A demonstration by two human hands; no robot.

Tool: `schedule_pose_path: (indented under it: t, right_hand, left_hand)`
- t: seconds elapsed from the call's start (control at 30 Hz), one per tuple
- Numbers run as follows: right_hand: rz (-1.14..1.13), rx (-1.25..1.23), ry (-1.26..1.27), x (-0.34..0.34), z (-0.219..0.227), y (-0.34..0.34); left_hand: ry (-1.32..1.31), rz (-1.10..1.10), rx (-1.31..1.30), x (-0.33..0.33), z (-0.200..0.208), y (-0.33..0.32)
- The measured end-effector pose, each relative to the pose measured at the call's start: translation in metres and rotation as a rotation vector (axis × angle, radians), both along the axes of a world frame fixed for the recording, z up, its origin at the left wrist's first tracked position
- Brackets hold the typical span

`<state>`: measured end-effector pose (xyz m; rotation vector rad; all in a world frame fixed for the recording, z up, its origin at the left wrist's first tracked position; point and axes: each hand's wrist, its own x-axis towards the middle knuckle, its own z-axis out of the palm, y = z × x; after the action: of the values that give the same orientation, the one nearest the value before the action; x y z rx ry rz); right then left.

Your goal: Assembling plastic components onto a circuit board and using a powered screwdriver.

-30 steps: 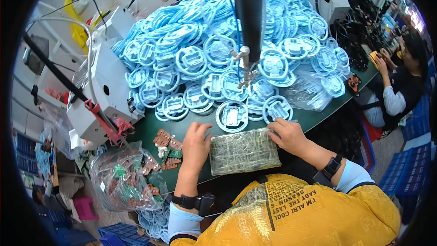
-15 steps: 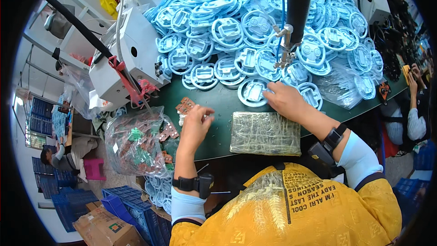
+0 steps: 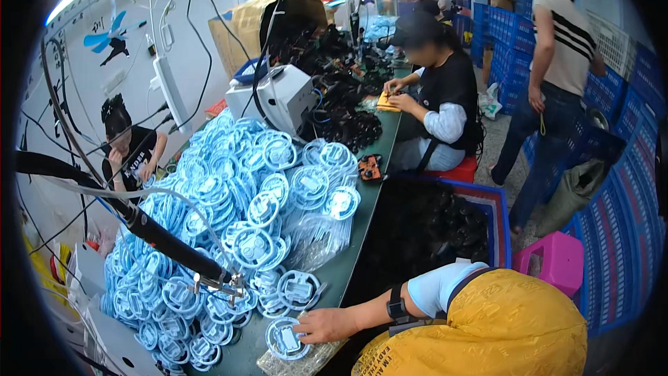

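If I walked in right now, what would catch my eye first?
Most striking is the great heap of light blue ring-shaped parts covering the green workbench on the left. At the bottom, the right hand rests on one blue ring lying on a clear bag, beneath a hanging black power tool. Farther along the bench, a seated person works beside a pile of black parts.
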<state>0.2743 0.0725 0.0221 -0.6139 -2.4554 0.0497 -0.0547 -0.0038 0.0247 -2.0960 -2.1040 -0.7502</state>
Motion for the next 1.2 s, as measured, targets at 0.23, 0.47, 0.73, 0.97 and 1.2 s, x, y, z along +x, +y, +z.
schedule_pose_path:
  t: [0.23, 0.47, 0.73, 0.97, 1.2]
  right_hand:
    - [-0.022, -0.043, 0.035, 0.003, -0.022, 0.002]
    - [-0.038, -0.183, 0.046, 0.004, -0.032, 0.005]
    - [0.021, -0.247, 0.165, 0.020, -0.035, 0.008]
    - [-0.005, -0.229, 0.112, 0.052, -0.043, 0.012]
    - [0.028, -0.115, 0.110, 0.063, -0.044, 0.018]
  left_hand:
    - [0.159, -0.005, 0.192, 0.028, 0.026, -0.020]
    - [-0.052, 0.164, 0.171, 0.011, -0.004, -0.023]
    - [0.119, 0.260, 0.226, 0.017, -0.009, -0.020]
    - [0.240, 0.352, 0.230, 0.028, 0.002, -0.016]
    - [0.327, 0.365, 0.198, 0.032, 0.005, -0.012]
